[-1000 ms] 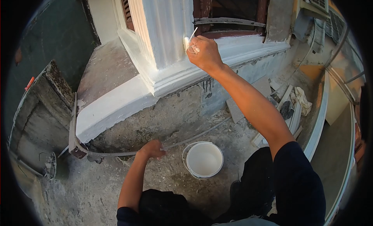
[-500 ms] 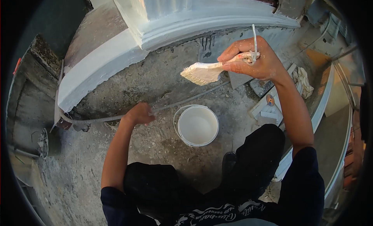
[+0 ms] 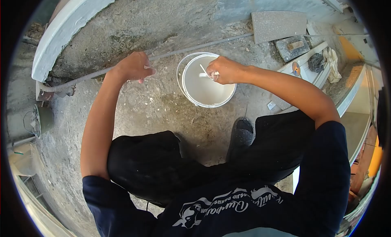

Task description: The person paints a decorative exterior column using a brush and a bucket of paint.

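One near-vertical brush (image 3: 203,74), head down

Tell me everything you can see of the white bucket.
The white bucket is round, open-topped and plastic-looking, standing upright on the stained concrete floor. Its thin handle loops outward on the person's left. The inside looks pale; how full it is, I cannot tell. The right hand holds a brush over or in the opening; whether either touches the bucket is unclear.

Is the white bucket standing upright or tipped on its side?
Upright. The bucket stands on the floor, its round open mouth facing up toward the camera, beneath the right hand.
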Demonstrator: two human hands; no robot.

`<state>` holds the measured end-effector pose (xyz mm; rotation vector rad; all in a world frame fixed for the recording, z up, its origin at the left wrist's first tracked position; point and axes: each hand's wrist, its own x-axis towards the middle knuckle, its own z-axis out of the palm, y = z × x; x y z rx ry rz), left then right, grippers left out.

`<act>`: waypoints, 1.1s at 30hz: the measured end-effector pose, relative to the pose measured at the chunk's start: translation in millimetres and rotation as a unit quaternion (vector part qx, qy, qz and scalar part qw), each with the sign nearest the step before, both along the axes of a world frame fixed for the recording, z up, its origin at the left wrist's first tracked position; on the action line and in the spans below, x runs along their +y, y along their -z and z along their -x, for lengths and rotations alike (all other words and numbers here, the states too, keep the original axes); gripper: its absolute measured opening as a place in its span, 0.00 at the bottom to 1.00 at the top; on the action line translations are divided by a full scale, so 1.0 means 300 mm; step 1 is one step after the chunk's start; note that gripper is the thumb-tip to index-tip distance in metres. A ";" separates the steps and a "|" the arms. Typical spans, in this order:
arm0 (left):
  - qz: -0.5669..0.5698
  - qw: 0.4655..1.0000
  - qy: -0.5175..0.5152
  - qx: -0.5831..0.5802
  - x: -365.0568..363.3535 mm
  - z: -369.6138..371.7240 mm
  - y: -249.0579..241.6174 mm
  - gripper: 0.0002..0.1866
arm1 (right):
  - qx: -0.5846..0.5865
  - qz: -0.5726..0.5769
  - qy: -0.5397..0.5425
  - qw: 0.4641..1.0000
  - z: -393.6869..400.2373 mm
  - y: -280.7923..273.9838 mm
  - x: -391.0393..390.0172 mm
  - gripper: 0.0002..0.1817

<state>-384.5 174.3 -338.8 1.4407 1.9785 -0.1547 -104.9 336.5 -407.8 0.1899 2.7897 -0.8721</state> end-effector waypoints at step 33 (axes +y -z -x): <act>-0.026 0.999 -0.021 0.006 -0.031 0.017 -0.005 0.27 | 0.091 0.474 0.446 0.754 -0.038 -0.069 -0.015 0.04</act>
